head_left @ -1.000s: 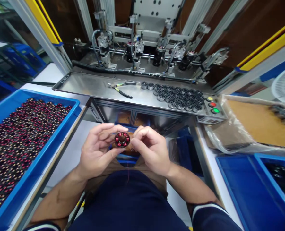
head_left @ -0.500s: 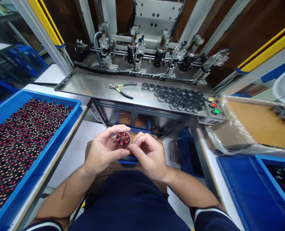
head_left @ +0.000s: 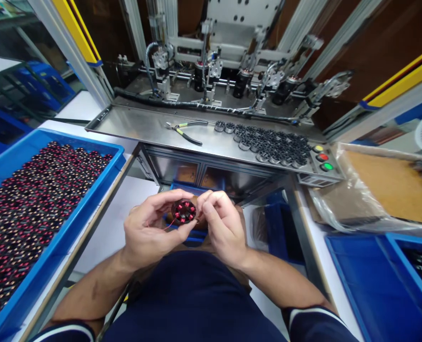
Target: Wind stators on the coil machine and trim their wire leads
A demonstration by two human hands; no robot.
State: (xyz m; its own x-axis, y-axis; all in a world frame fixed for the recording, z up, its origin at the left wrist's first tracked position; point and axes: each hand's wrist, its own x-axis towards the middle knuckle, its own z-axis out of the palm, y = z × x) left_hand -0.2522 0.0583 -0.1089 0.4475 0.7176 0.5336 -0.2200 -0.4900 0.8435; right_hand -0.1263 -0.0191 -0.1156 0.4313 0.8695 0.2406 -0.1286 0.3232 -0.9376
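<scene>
Your left hand (head_left: 148, 232) has its grip closed around a wound stator (head_left: 184, 212), thumb below and fingers curled over the top, with its red coils facing you. Your right hand (head_left: 223, 228) pinches thumb and forefinger at the stator's right rim; whether that grip has the rim or a wire end, you cannot tell from here. A thin red wire (head_left: 166, 227) trails off to the left across your left palm. The stator hangs over your lap, just short of the near edge of the steel worktop (head_left: 136, 126).

To your left, a blue tray (head_left: 86, 209) is packed with more red-wound stators. To your right sit blue crates (head_left: 360, 285) and a cardboard sheet in plastic (head_left: 385, 185).

On the worktop, pliers (head_left: 184, 131) lie near the middle, a pile of bare black cores (head_left: 271, 145) spreads toward its right end, and three coloured buttons (head_left: 322, 157) sit at the right corner. Beyond its far edge stands the machine tooling (head_left: 211, 71).
</scene>
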